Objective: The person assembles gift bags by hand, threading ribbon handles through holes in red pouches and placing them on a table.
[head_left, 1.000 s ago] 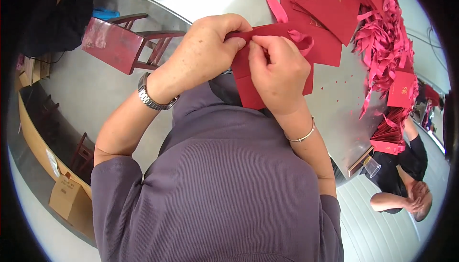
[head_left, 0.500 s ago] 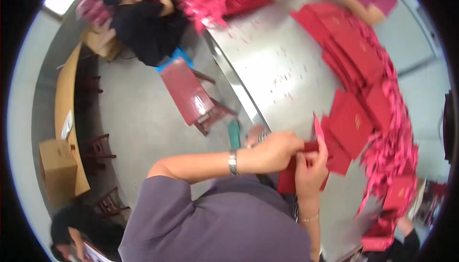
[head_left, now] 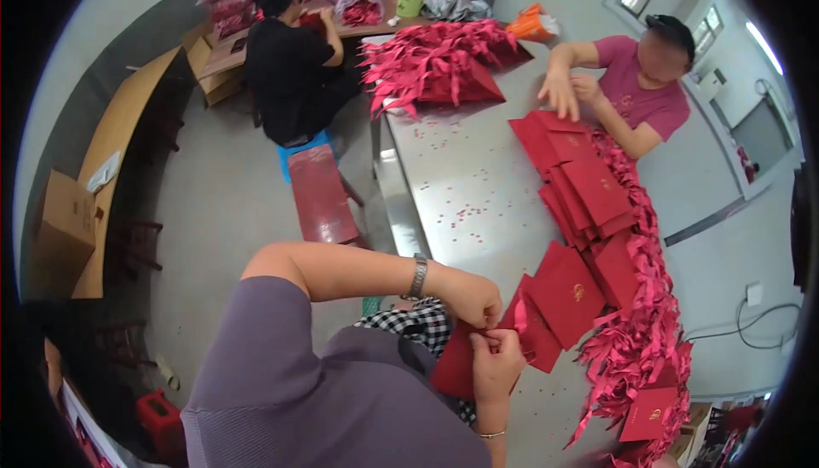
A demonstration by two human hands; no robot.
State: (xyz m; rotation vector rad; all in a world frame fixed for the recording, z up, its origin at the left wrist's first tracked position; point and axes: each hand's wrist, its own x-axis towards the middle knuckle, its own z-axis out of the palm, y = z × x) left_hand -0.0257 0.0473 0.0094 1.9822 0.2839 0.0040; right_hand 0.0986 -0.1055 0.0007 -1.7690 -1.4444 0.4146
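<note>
A flat red paper gift bag (head_left: 456, 364) lies over my lap at the table's near edge, its upper edge between my hands. My left hand (head_left: 467, 299), with a metal watch at the wrist, is closed with its fingertips at that edge. Close against it, my right hand (head_left: 497, 366) pinches the same edge with thumb and finger. A pink ribbon (head_left: 521, 314) stands up just beyond the right fingertips; where it meets the bag is hidden by my fingers. More flat red bags (head_left: 567, 293) with gold print lie overlapped just beyond my right hand.
The metal table (head_left: 444, 161) carries small red scraps, a far pile of ribboned bags (head_left: 439, 63) and a long row of pink ribbons (head_left: 627, 340) along the right. A co-worker (head_left: 640, 84) reaches over bags opposite. Another person (head_left: 294, 67) sits beyond a red bench (head_left: 320, 195).
My view has tilted up and shifted. Both hands have come together at the bag's edge; the ribbon that stuck up from my right fingers now stands lower beside them.
</note>
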